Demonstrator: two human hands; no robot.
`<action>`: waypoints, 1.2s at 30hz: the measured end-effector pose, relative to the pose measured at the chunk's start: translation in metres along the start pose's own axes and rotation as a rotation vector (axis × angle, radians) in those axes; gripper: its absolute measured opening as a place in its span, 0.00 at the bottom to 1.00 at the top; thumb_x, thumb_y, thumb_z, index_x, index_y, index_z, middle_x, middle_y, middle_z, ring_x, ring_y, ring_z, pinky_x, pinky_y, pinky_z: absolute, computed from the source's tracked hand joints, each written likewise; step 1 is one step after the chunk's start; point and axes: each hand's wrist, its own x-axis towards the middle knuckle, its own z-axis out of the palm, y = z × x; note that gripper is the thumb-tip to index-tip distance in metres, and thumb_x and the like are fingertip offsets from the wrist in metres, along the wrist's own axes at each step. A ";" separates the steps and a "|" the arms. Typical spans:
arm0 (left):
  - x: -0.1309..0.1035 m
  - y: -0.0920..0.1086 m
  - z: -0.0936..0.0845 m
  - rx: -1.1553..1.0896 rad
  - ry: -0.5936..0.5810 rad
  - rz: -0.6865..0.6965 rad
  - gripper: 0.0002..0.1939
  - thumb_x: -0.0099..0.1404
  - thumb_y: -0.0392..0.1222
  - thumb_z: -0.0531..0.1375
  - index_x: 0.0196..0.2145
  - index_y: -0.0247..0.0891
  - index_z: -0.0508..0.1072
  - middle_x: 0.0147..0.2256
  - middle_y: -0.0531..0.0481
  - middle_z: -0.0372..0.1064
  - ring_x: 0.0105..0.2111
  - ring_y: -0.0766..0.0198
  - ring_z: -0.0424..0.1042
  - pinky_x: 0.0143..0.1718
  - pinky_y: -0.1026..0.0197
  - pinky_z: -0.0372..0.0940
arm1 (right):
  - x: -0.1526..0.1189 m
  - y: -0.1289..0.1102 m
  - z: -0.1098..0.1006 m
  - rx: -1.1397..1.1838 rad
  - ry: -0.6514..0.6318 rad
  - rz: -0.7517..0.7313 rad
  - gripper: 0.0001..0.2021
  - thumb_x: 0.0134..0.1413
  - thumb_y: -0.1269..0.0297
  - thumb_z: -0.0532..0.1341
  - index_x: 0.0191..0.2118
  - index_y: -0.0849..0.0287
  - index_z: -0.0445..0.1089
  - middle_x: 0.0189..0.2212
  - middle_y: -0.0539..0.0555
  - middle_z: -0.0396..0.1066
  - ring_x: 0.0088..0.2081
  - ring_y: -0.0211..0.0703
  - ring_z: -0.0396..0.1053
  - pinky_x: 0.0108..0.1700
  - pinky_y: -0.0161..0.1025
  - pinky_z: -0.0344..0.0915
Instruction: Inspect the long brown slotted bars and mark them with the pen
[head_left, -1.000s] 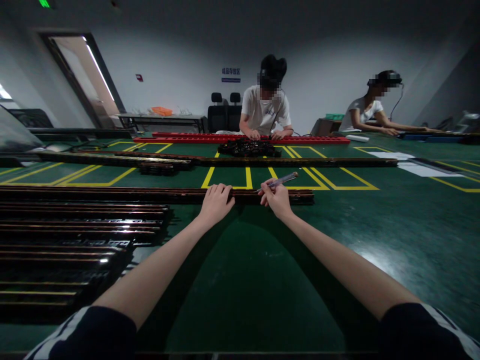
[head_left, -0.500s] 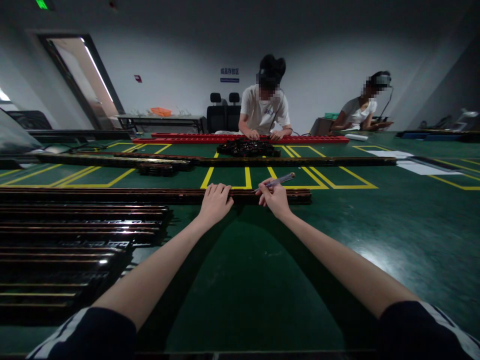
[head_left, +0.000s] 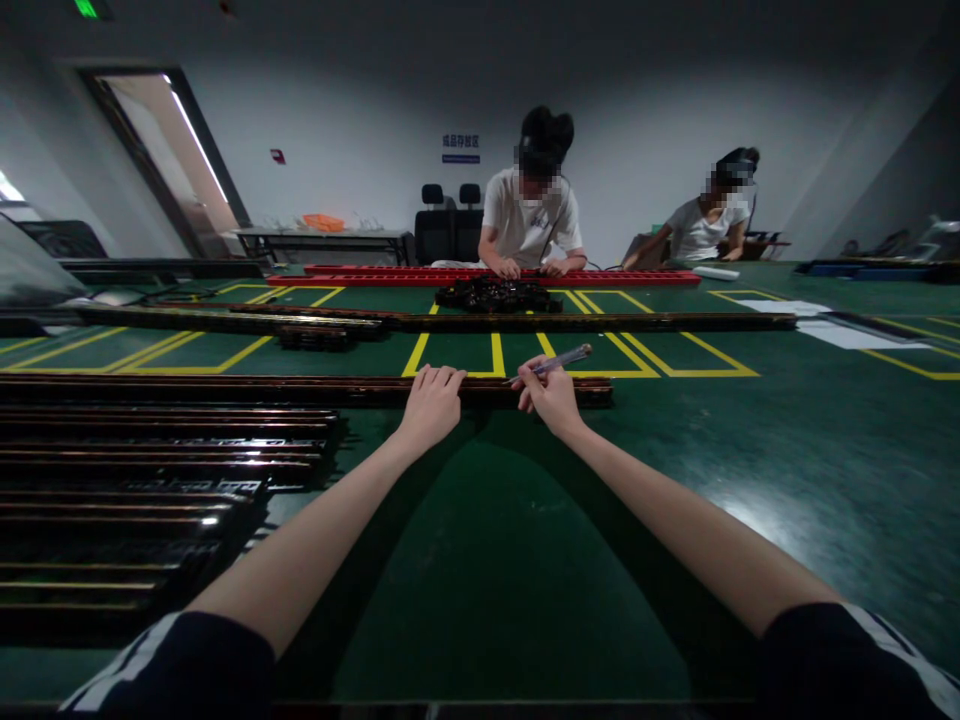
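Observation:
A long dark rail point(head_left: 337, 388) with copper-coloured edges lies across the green table in front of me. My left hand point(head_left: 431, 405) is over it, fingers curled across its top and far edge, the thumb on the near side. To the right, my right hand point(head_left: 551, 395) pinches a slim pen-like tool point(head_left: 566, 358) with a clear barrel. Its thin tip points left and down at the rail's top; whether it touches is too small to tell. The rail's right end point(head_left: 606, 392) sticks out just past my right hand.
Stacks of similar dark rails point(head_left: 150, 450) fill the table's left side. Beyond lie another long rail point(head_left: 600, 322), a dark heap of parts point(head_left: 495, 295) and red rails point(head_left: 637, 278). Two people work at the far side. White papers point(head_left: 855, 333) lie at the right.
The rail under my hands has slid slightly left, so its right end is closer to my right hand. The co-worker at the far right has turned and reaches an arm leftward.

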 end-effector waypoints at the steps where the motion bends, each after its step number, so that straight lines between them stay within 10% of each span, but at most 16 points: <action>1: 0.000 0.000 -0.001 -0.002 -0.006 -0.003 0.23 0.64 0.30 0.46 0.55 0.31 0.66 0.52 0.40 0.68 0.54 0.53 0.64 0.62 0.46 0.52 | 0.000 0.000 0.000 0.001 0.007 0.001 0.22 0.50 0.40 0.59 0.30 0.58 0.62 0.22 0.50 0.70 0.15 0.32 0.66 0.13 0.28 0.61; 24: 0.002 -0.004 0.003 -0.080 0.003 0.000 0.28 0.60 0.24 0.45 0.55 0.33 0.67 0.51 0.41 0.69 0.54 0.55 0.65 0.62 0.47 0.52 | 0.000 0.003 -0.003 -0.021 0.036 0.007 0.21 0.52 0.42 0.58 0.30 0.59 0.62 0.22 0.50 0.69 0.16 0.33 0.67 0.14 0.30 0.63; 36: 0.002 0.000 -0.003 -0.119 -0.027 -0.021 0.21 0.65 0.40 0.50 0.54 0.32 0.67 0.49 0.40 0.69 0.51 0.52 0.65 0.56 0.47 0.58 | -0.003 0.000 -0.004 -0.039 0.103 -0.004 0.22 0.53 0.40 0.56 0.30 0.58 0.62 0.21 0.49 0.67 0.16 0.34 0.67 0.14 0.30 0.64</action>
